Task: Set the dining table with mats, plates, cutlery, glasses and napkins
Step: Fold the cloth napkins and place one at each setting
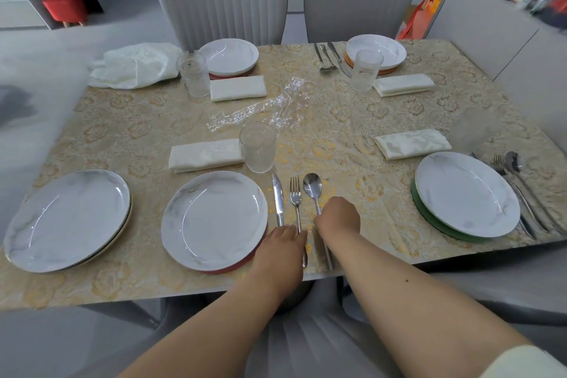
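Observation:
On the gold patterned table, the near setting has a white marbled plate on a red mat. A knife, a fork and a spoon lie side by side to its right. Behind the plate are a glass and a folded napkin. My left hand curls over the knife's handle, its thumb against the fork's handle. My right hand pinches the spoon's handle, which sticks out below it.
Stacked spare plates sit near left. A plate on a green mat with cutlery and a napkin is at right. Two far settings have plates, glasses and napkins. Crumpled plastic wrap lies mid-table, a white cloth bundle far left. Two chairs stand behind.

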Demonstrator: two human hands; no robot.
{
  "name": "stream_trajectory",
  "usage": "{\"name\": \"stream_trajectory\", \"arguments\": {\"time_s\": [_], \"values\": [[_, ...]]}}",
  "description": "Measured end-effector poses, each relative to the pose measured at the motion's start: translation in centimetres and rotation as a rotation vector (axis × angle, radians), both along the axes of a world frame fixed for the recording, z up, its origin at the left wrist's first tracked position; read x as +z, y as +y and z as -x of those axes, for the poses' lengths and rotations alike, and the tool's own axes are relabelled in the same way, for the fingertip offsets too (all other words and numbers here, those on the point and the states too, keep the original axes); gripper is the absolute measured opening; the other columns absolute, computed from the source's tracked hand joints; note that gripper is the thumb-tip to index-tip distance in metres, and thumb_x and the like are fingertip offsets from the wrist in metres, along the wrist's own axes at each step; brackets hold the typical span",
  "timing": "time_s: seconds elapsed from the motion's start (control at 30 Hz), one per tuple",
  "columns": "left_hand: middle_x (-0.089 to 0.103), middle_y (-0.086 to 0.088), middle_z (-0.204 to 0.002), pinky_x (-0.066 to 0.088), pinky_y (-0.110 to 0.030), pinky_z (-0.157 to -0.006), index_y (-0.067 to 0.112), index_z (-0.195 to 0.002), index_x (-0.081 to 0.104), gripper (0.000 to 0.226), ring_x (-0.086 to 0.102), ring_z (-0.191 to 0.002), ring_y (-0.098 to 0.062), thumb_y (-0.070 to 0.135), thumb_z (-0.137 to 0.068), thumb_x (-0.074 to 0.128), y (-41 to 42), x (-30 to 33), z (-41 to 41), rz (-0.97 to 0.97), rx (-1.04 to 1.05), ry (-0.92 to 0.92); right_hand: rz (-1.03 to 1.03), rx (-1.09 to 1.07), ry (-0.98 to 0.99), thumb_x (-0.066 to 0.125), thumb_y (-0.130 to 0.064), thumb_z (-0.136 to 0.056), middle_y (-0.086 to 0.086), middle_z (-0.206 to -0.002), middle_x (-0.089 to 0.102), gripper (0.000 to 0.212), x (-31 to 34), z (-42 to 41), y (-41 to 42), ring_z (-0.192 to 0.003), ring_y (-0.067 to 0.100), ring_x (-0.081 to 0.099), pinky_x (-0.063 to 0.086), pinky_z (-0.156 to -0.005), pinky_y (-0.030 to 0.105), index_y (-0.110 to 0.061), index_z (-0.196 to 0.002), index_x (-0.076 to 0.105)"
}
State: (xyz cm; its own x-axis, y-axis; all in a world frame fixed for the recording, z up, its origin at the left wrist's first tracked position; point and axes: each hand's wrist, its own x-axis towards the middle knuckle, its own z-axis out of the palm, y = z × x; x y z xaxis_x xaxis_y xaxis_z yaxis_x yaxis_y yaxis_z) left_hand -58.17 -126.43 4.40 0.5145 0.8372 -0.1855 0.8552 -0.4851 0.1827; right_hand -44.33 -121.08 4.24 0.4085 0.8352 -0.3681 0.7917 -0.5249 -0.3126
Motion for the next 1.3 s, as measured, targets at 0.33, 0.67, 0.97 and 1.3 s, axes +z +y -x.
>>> {"name": "stream_trajectory", "arguments": {"time_s": [0.33,0.67,0.97,1.3], "values": [[0.067,-0.008,-0.107,0.051,-0.03,-0.085,0.008,-0.109,0.069,0.043,0.063,-0.1,-0.028,0.002,-0.067,0.068,2.2,2.7,1.3,-0.201,0.206,-0.438,-0.32,-0.026,0.213,0.063,-0.02,-0.077,0.003,-0.099,0.055,0.027,3.7,0.6,2.3,-0.085,0.022,0.056,0.035,-0.059,0.025,-0.012,-0.102,0.054],[0.052,0.005,-0.126,0.032,-0.036,-0.108,0.023,-0.131,0.053,0.053,0.047,-0.117,-0.014,0.057,-0.099,0.028,12.1,7.7,6.0,0.414,0.795,-1.098,-0.263,0.343,0.58,0.084,-0.027,-0.07,0.005,-0.151,0.035,0.1,6.4,4.7,11.8,-0.134,0.024,0.041,0.036,-0.109,0.04,-0.016,-0.15,0.025],[0.066,-0.006,-0.121,0.035,-0.047,-0.111,0.019,-0.13,0.059,0.103,0.055,-0.12,-0.023,0.091,-0.063,0.027,13.8,5.5,6.5,0.467,0.854,-1.121,-0.332,0.423,0.278,0.081,-0.039,-0.071,0.009,-0.125,0.052,0.072,5.5,4.9,12.8,-0.109,0.024,0.056,0.044,-0.088,0.03,-0.012,-0.132,0.053],[0.052,-0.026,-0.12,0.038,-0.053,-0.107,-0.008,-0.116,0.049,0.102,0.049,-0.12,-0.043,0.081,-0.07,0.03,14.0,6.3,5.8,0.359,0.895,-1.149,-0.312,0.414,0.171,0.082,-0.048,-0.066,0.009,-0.116,0.06,0.072,5.8,5.3,13.2,-0.1,0.023,0.059,0.036,-0.07,0.024,-0.007,-0.122,0.059]]}}
